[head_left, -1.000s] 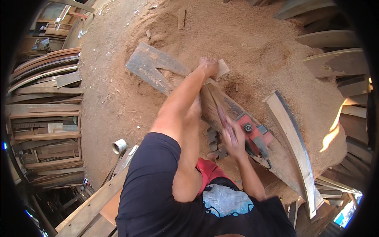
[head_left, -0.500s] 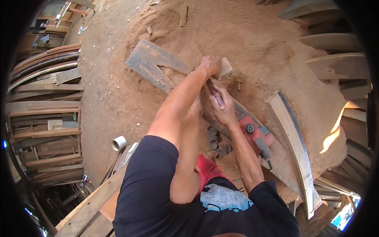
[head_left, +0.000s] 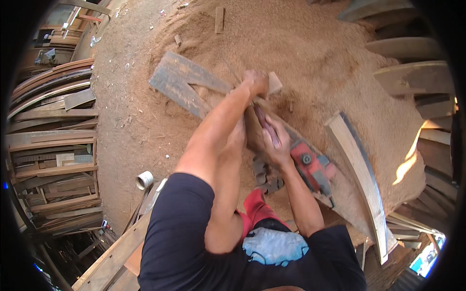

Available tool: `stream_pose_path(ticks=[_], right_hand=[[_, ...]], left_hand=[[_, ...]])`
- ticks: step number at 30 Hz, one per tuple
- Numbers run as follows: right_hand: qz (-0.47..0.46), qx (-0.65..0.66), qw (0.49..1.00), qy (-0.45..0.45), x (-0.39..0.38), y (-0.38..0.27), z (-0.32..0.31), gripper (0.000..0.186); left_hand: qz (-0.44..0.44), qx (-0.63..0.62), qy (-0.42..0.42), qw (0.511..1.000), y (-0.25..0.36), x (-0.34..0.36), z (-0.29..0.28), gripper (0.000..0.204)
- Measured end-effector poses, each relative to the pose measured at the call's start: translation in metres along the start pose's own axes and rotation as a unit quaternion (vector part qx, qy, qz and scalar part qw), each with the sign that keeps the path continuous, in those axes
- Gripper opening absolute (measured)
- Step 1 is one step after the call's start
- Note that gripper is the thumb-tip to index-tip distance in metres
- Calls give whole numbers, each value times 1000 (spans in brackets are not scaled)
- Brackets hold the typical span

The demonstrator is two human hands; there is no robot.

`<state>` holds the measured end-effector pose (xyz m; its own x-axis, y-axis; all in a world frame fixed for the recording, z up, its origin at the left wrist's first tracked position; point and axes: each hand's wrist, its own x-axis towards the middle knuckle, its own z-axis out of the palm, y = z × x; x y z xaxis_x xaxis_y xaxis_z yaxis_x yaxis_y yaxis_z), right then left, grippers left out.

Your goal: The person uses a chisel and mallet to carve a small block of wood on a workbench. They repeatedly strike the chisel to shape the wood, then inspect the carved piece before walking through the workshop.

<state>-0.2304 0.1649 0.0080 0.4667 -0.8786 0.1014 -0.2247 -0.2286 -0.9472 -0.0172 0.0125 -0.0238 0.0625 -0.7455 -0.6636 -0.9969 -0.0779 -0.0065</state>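
My left hand (head_left: 256,83) is closed in a fist over the upper end of a wooden piece on the ground; what lies inside its fingers is hidden. A pale block end (head_left: 275,82) sticks out beside it. From its far side a thin, blurred strip (head_left: 232,71) runs up and left. Lower and to the right, my right hand (head_left: 277,143) grips a dark reddish-brown wooden handle (head_left: 265,123), slanted up toward the left hand. Left of my hands lies a grey, weathered board with a V-shaped notch (head_left: 177,80). My bent bare leg (head_left: 232,155) is close by.
A red electric planer (head_left: 310,165) rests on a board just right of my right forearm. Beyond it lies a long curved timber (head_left: 359,179). Brown sandals (head_left: 267,177) sit below my hands. Stacked lumber (head_left: 58,165) lines the left, and a white pipe piece (head_left: 144,180) stands near it.
The view has shifted slightly. My right hand and the handle have slid a little down and right from the left hand, showing more handle. The thin strip now shows beyond my left hand.
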Motion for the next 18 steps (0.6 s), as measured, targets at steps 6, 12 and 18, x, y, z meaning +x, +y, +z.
stream_pose_path(ticks=[6,12,18], right_hand=[[80,-1,996,-35,-87,-56,-60,43],[59,-33,998,0,-176,-70,-106,43],[19,41,999,-9,-30,4,-23,43]], left_hand=[[-4,-6,-1,1000,-2,1,8,106],[-20,-69,20,997,-2,1,14,94],[-41,-53,42,997,5,-12,1,75]])
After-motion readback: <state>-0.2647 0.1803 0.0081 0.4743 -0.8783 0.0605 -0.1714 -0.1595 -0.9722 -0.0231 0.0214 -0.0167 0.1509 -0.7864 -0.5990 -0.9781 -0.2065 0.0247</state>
